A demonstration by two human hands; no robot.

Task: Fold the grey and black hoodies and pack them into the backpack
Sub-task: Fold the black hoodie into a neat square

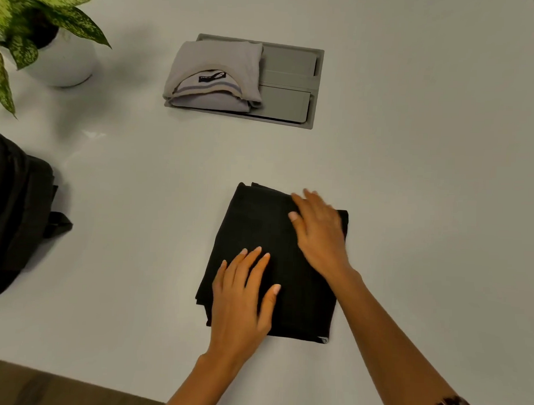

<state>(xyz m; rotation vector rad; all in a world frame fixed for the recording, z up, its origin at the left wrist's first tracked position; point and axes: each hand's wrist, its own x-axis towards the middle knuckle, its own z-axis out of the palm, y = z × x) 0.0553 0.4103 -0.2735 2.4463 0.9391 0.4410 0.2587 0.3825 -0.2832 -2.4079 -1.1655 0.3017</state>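
Nearest to me, my left hand (241, 295) lies flat on the near left part of the black hoodie (270, 232), palm down, fingers (259, 262) spread and straight, gripping nothing. The hoodie is folded into a compact rectangle on the white tabletop (427, 177), slightly tilted, its far edge leaning to the right. My right hand (317, 234) rests on the far right part of the same fold, also palm down with fingers loosely extended toward the far left; its far fingertips are blurred, so I cannot tell how firmly they press, but they hold nothing. The cloth lies under both hands, between them and the tabletop.

To the left, at the edge of view, the black backpack (14, 211) sits on the tabletop, well apart from the hoodie.

Farther off, the grey hoodie (215, 76) lies folded over the left part of a grey recessed panel (294, 85) in the tabletop. At the far left stands a leafy plant (30, 15) in a white pot (68, 62).
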